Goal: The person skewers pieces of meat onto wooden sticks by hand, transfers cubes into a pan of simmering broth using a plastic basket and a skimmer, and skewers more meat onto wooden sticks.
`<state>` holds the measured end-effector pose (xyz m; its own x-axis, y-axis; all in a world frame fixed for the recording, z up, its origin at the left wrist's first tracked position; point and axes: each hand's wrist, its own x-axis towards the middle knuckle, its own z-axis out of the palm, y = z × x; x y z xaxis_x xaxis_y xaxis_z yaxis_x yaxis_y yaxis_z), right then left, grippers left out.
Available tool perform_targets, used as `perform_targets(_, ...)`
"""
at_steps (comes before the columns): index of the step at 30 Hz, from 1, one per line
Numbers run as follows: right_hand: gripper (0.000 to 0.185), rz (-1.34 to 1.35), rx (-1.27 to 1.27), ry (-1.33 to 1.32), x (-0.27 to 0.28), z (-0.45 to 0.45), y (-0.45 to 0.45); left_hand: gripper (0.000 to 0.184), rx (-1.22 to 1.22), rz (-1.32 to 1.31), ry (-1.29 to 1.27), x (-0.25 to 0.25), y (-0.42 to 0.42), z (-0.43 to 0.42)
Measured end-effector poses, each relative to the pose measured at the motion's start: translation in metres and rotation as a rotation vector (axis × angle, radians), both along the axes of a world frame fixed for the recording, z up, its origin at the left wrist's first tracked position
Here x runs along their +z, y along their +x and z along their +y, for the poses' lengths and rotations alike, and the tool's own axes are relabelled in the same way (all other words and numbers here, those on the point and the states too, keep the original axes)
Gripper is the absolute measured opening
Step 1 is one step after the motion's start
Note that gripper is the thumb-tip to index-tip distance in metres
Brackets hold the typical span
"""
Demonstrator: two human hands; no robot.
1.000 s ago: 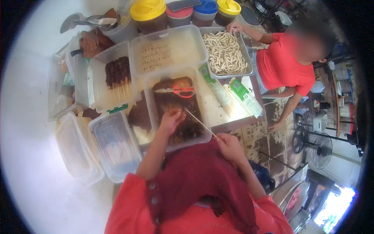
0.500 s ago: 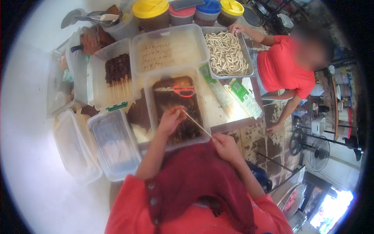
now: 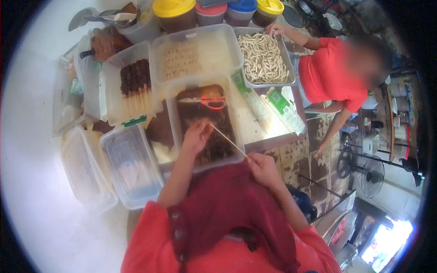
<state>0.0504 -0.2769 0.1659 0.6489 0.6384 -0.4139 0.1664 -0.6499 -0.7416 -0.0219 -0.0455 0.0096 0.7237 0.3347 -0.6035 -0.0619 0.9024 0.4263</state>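
A thin wooden skewer [image 3: 229, 140] slants between my two hands, over a plastic tub [image 3: 172, 107] of dark pieces in dark liquid. My right hand [image 3: 263, 168] pinches its lower end near the tub's front right corner. At the upper end, the fingers of my left hand [image 3: 198, 136] are closed together; whether a small piece sits in them I cannot make out. Red-handled scissors [image 3: 212, 102] lie in the tub beyond my left hand. Farther left, a plastic container [image 3: 114, 107] holds dark meat skewers [image 3: 135, 79].
A metal tray [image 3: 268, 84] of pale, curled strips stands at the back right, a co-worker's hand [image 3: 274, 29] at its edge. Green-and-white skewer packs [image 3: 284, 109] lie on the table. Behind are a container of pale skewered pieces [image 3: 182, 59] and lidded tubs [image 3: 176, 8]; plastic lids [image 3: 132, 166] are left.
The view has shifted slightly, moving the table up and left. Both hands keep the skewer in nearly the same position over the tub.
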Motion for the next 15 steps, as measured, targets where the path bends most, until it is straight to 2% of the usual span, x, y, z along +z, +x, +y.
perform_targets(3, 0.019, -0.003, -0.02, 0.029, 0.0016, 0.0003, -0.0012, 0.013, -0.01, -0.077, -0.077, -0.0043, -0.0008, 0.0044)
perform_targets(15, 0.019, -0.011, 0.012, 0.025, -0.0011, -0.0016, 0.0004, 0.019, -0.029, -0.032, -0.029, 0.0024, 0.0037, 0.0005)
